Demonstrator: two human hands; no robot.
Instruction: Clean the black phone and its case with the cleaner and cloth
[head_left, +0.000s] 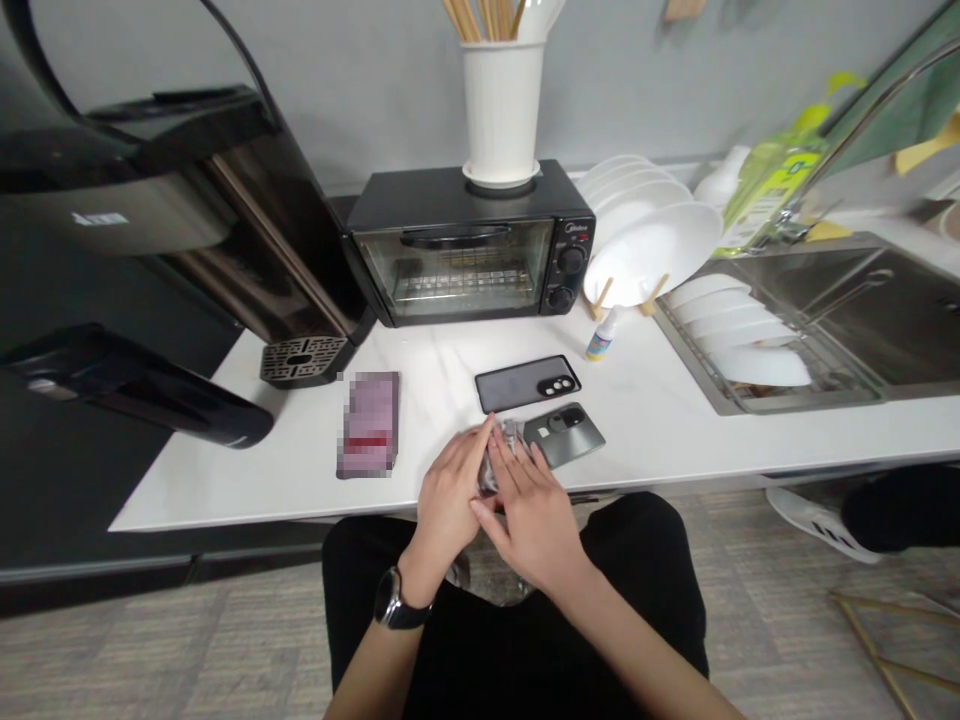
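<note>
A crumpled greyish thing [488, 478], perhaps a cloth or a wrapper, is pressed between my two hands at the counter's front edge. My left hand [448, 487] closes on it from the left, fingers together and pointing away from me. From the right, my right hand [531, 510] lies over it with nearly straight fingers, which hide most of it. Just beyond the right fingertips a grey-green smartphone [577, 440] rests with its camera side up. Behind that lies a dark-rimmed phone case [517, 386]. Left of my hands is a purple, pixelated flat item [369, 425].
A small white bottle [602, 336] stands before the plate rack [660, 255]. A toaster oven [469, 245] carries a white utensil holder [504, 110]. At left are a drinks machine [277, 230] and a dark flask [150, 390]; at right, a sink [847, 300]. Another person's shoe [821, 525] shows below.
</note>
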